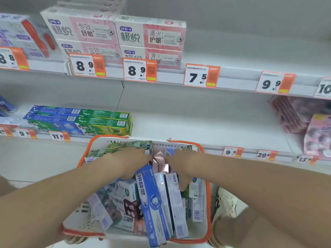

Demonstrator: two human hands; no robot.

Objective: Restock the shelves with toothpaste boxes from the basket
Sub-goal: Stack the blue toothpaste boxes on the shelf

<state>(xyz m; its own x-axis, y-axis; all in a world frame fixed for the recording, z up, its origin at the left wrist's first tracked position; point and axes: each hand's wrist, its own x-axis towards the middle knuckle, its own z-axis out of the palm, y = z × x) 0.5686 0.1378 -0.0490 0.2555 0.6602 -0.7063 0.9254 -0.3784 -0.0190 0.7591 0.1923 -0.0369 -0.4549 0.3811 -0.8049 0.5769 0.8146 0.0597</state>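
Now left hand [131, 161] touches green box [114, 149] in basket [208, 203].

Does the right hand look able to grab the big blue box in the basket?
Probably yes. The blue box lies on top of the pile in the basket, nothing covers it, and the right hand is just beside its far end.

The basket [80, 224] looked like smooth white plastic, perforated, orange at the rim. The blue toothpaste box [152, 203] was glossy printed card, and the pink box [161, 163] shone like metallic foil. The shelf [206, 126] was matt white, the price tags [200, 76] paper, the shoe [227, 201] knitted cloth.
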